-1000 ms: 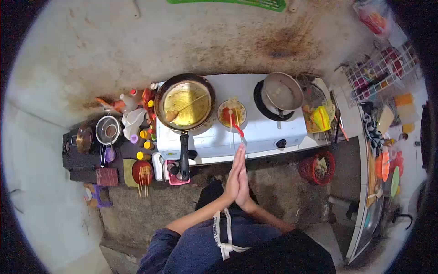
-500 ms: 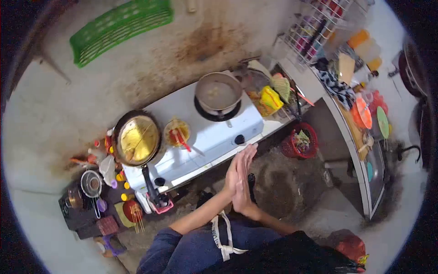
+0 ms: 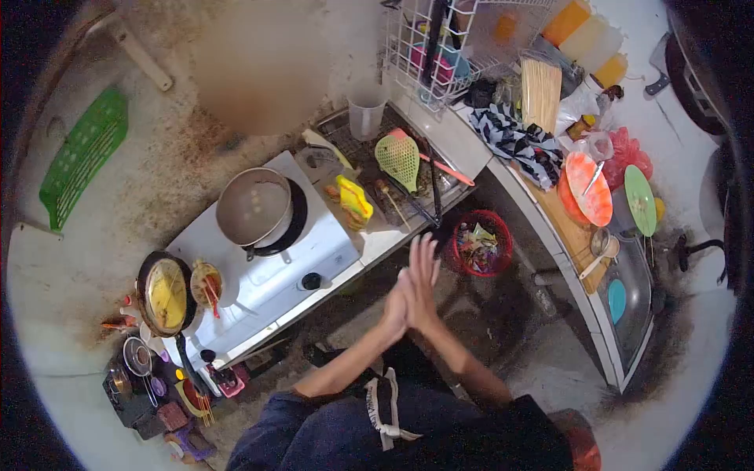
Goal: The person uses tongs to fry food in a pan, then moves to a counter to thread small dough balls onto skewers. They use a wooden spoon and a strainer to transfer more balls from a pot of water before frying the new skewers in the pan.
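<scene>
Head view | left hand (image 3: 395, 304) and right hand (image 3: 425, 289): released, palms together, fingers extended | red basket (image 3: 507, 245): near the hands, containing scraps | pot (image 3: 273, 235): on white stove (image 3: 328, 245) | frying pan (image 3: 187, 297): stove's left end, containing yellow liquid

Round red basket (image 3: 507, 250), upright on floor (image 3: 487, 330), scraps (image 3: 477, 239) inside.

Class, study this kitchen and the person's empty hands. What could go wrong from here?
The frying pan's handle juts past the stove's front, so a passing arm might knock it and spill the yellow liquid. The red basket stands on the floor by the counter; a foot could tip its scraps out.
</scene>
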`<state>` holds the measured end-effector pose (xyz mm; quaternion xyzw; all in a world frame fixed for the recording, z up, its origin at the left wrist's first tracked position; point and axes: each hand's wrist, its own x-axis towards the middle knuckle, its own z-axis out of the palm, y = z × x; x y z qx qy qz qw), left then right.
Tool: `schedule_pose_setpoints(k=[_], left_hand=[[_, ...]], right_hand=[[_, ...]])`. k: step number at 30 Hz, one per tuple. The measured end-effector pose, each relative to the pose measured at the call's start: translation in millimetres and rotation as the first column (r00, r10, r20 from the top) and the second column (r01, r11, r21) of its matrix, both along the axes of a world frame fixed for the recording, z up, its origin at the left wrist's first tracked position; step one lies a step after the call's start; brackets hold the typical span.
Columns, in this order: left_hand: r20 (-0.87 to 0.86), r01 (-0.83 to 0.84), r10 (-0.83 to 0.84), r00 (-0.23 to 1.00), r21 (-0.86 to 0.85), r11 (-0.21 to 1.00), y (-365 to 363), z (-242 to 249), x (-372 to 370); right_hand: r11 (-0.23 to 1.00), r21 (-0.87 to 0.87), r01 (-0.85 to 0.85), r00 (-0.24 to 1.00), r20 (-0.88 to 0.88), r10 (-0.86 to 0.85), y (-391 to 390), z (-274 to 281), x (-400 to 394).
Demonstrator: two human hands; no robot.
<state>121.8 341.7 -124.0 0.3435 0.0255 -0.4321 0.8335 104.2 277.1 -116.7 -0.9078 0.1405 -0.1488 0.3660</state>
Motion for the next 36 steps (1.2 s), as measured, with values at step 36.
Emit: schedule_pose_setpoints(k=[36], left_hand=[[-0.111, 0.372, -0.371, 0.922, -0.009, 0.928, -186, 21, -23]], right_hand=[[0.802, 0.031, 0.597, 0.702, -0.503, -0.504, -150, 31, -23]])
